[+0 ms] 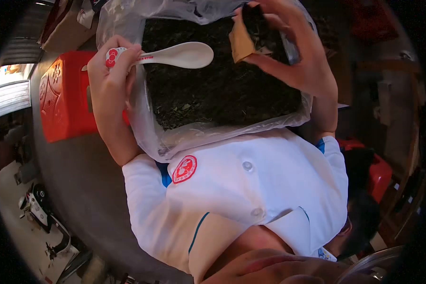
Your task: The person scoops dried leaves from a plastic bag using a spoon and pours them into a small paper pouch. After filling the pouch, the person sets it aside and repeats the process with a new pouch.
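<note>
A white spoon with a red bow on its handle is held in my left hand, fingers closed around the handle end. Its bowl, which looks bare, points right over a mass of dark, crumbly leafy material. That material fills a container lined with a clear plastic bag. Above its right side, my right hand grips a small brown paper packet between thumb and fingers. Dark bits show at the packet's opening.
Left of the bag stands a red plastic stool, close to my left forearm. A cardboard box sits at the upper left. Another person's dark-haired head is near my right shoulder, beside a red object. A scooter is parked at lower left.
</note>
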The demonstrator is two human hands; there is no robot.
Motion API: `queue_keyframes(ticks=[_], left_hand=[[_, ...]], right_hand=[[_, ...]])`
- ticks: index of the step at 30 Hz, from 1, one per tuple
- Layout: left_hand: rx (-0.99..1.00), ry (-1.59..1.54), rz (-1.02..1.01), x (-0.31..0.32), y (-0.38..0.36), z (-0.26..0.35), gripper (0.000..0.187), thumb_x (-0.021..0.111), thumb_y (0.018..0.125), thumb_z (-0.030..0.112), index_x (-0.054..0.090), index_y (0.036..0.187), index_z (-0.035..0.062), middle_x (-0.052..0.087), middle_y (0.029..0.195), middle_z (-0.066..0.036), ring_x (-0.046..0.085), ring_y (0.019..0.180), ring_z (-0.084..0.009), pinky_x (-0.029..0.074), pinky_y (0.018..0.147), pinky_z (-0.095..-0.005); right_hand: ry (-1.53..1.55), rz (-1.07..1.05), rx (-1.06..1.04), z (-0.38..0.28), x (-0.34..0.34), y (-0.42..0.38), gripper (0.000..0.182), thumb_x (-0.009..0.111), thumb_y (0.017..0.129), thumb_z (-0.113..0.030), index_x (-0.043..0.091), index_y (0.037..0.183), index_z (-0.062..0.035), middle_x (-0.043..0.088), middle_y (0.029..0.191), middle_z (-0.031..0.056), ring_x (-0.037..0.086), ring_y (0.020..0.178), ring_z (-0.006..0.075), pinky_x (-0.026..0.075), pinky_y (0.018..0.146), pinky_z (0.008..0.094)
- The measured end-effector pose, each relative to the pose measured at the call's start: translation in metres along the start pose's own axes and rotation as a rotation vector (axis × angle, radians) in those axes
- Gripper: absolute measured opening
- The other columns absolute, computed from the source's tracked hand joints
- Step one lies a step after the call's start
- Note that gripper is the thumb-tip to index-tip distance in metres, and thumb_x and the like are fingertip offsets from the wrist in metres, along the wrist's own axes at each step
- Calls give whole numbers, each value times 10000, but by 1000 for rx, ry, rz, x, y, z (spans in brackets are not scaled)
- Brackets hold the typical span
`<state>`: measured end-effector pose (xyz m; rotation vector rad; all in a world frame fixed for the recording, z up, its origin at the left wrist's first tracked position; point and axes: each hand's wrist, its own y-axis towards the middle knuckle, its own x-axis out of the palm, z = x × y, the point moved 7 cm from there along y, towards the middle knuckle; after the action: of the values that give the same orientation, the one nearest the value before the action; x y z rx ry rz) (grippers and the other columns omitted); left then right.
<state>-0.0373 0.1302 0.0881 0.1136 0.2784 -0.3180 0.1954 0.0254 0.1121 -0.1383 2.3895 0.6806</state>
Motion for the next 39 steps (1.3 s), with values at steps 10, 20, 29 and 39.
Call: queue_keyframes(ticks=[10,20,29,39], left_hand=[[9,19,170,1,-11,-3,152,604,863,122,566,737,44,432,535,56,317,426,-5,181,415,-203],[71,46,258,2,-14,-3,132,592,889,100,560,775,43,459,588,42,307,461,1,176,428,-188],[-8,56,312,0,-17,-9,121,583,883,137,603,852,22,559,761,-2,420,599,-35,279,500,-183],[11,64,336,6,-18,-4,122,575,893,133,593,841,24,553,761,-1,413,597,-29,272,495,-180]], right_hand=[[-53,258,-161,-25,-51,-20,859,832,684,-59,360,1400,-3,432,1389,165,531,1184,258,473,949,379],[-381,829,272,32,-131,-132,660,773,743,-57,491,1340,-65,564,1220,41,557,997,126,460,858,299],[-507,804,591,207,-104,-273,565,751,791,-187,488,1283,-100,591,1153,88,606,1027,172,496,872,316],[-615,690,740,261,-90,-302,525,730,782,-79,475,1241,-82,611,1116,140,617,1054,269,508,879,367]])
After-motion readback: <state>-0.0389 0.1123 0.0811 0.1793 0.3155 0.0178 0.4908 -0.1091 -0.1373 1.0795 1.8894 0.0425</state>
